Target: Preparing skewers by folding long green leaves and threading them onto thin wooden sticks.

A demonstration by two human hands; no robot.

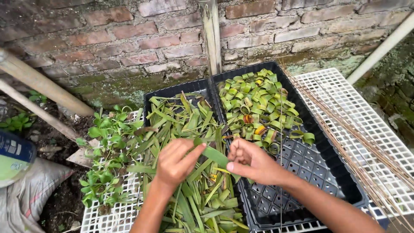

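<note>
Hands at lower centre: left hand (174, 164) and right hand (250, 163) pinch one leaf strip (214, 154) between fingertips. Black tray (332, 172) beneath shows bare grid toward its right edge.

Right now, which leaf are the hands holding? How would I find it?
Start at the two black trays below the brick wall. Over the seam between them, the left hand and right hand meet. The leaf strip stretches between their fingertips: one flat green strip lifted up, unlike the loose leaves lying below or the curled leaf rings beside.
</note>
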